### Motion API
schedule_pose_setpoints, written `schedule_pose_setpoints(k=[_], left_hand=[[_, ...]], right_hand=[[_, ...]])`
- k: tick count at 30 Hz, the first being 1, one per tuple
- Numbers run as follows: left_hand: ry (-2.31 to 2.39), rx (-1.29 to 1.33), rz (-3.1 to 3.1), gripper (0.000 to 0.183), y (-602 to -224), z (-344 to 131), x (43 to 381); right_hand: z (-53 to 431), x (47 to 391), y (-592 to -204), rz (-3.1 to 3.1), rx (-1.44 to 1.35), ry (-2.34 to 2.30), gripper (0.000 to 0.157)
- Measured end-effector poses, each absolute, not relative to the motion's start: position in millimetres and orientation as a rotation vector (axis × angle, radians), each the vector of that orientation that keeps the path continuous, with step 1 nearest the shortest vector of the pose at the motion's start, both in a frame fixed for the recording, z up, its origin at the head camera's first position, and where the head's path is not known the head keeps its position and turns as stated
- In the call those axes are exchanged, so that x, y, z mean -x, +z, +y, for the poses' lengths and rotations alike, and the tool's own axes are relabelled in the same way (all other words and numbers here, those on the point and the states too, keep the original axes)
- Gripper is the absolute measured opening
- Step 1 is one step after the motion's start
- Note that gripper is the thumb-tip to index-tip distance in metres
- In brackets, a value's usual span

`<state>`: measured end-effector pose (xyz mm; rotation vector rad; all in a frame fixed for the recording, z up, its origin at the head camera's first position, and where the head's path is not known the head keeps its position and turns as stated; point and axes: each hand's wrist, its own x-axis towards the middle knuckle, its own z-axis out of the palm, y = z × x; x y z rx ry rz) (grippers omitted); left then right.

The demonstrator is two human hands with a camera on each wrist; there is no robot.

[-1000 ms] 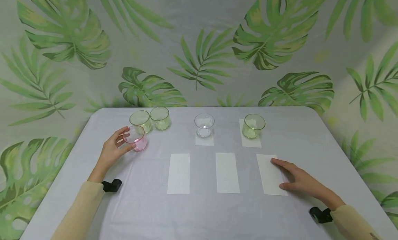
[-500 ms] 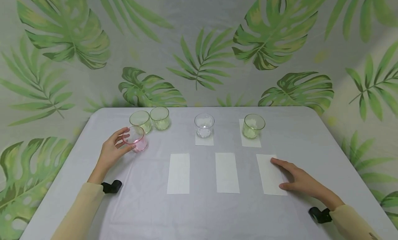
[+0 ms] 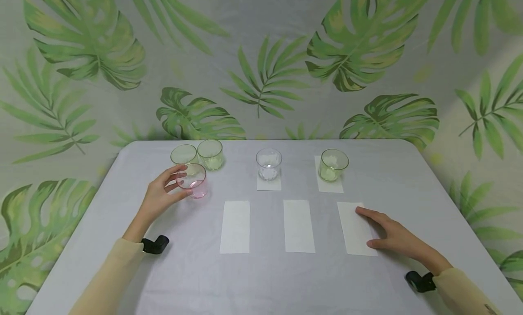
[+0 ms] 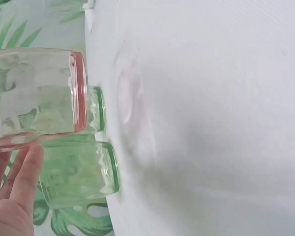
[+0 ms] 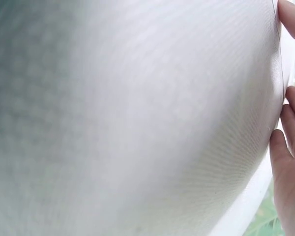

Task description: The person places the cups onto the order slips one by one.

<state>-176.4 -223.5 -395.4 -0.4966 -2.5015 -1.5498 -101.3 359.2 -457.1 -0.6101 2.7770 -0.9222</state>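
My left hand (image 3: 163,195) grips a pink-tinted glass tumbler (image 3: 198,188) by its side, thumb in front and fingers behind. In the left wrist view the base of the pink glass (image 4: 78,93) hangs clear of the tablecloth, just in front of two green glasses. Those stand at the back left, one green glass (image 3: 181,154) partly hidden by the pink one, the other green glass (image 3: 211,156) beside it. My right hand (image 3: 402,238) rests with fingers extended on the right-hand white paper (image 3: 353,233) of the front row, holding nothing.
A clear glass (image 3: 268,165) stands upright on a back-row paper (image 3: 268,186). To its right a green glass (image 3: 333,166) stands on another paper (image 3: 332,188). Two more papers, the left one (image 3: 234,227) and the middle one (image 3: 299,226), lie in the front row.
My left hand has lifted the pink glass off the tablecloth and moved it a little to the right. The right hand stays in the same place.
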Motion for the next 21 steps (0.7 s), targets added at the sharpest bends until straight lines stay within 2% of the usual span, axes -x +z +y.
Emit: schedule_pose_setpoints(k=[21], left_hand=[[-1.655,0.832,-2.474,0.068,-380,-158,178]], right_hand=[[358,102,-455,2.728,0.567,-0.974,0.078]])
